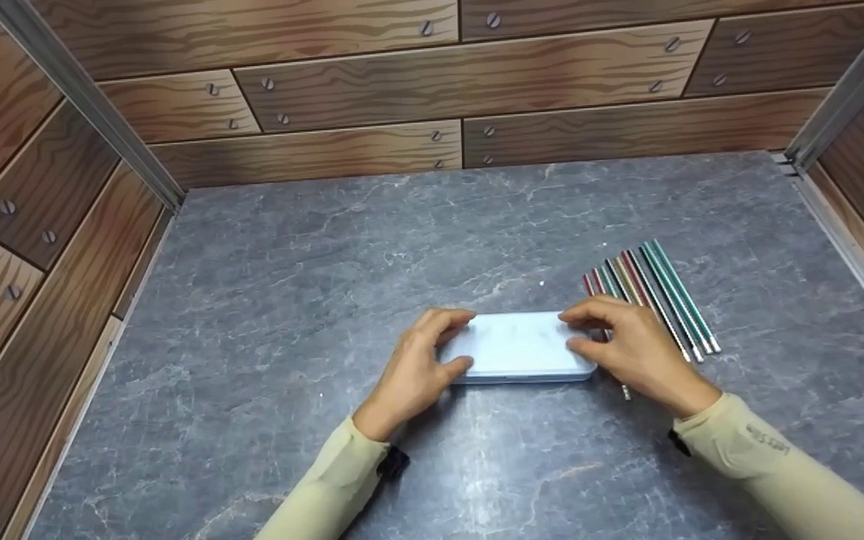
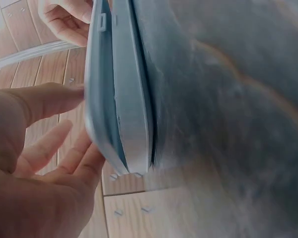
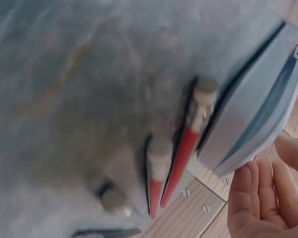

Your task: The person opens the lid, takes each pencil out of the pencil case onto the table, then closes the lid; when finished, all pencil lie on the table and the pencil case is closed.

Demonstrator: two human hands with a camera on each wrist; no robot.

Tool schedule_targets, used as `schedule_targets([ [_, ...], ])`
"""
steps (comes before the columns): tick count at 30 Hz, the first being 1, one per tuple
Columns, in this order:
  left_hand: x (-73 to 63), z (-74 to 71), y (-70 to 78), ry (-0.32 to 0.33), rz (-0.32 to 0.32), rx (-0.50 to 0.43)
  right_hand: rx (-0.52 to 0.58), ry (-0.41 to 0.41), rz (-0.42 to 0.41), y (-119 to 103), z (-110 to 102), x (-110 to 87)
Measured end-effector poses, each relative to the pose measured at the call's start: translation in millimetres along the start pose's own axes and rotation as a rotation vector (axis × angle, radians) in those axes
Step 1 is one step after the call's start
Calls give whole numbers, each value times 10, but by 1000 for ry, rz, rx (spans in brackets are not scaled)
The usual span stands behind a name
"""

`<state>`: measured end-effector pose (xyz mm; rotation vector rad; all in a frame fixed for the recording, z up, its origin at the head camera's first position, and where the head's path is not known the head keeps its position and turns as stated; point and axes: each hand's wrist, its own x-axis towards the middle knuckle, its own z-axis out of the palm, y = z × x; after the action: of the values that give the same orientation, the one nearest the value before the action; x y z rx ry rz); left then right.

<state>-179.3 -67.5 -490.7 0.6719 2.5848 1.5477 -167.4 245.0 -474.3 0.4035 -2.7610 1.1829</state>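
Observation:
A light blue pencil case (image 1: 526, 341) lies flat on the grey marbled table, its long side toward me. My left hand (image 1: 413, 367) holds the left end of its lid, thumb on the near side and fingers on the far side. At the right end, my right hand (image 1: 631, 349) grips the lid the same way. The left wrist view shows a narrow gap between the lid (image 2: 97, 89) and the base (image 2: 131, 94), with a small latch tab on the lid's rim. Beside the right hand lies a row of pencils (image 1: 676, 300), partly hidden under that hand.
The pencils are red, green, black and gold with eraser ends; red pencils (image 3: 181, 163) lie close by the case's right end. Wood-patterned walls (image 1: 349, 94) and metal posts (image 1: 87, 97) enclose the table (image 1: 289, 262) at the back and sides.

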Motion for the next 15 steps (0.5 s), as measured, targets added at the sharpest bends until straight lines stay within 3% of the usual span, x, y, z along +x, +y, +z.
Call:
schedule_targets([
  [9,-1,33,25,5,-17,36,-106,36,-66,-19,58,-40],
  [15,-8,56,64,3,-17,132,-148,31,-144,-38,80,-63],
])
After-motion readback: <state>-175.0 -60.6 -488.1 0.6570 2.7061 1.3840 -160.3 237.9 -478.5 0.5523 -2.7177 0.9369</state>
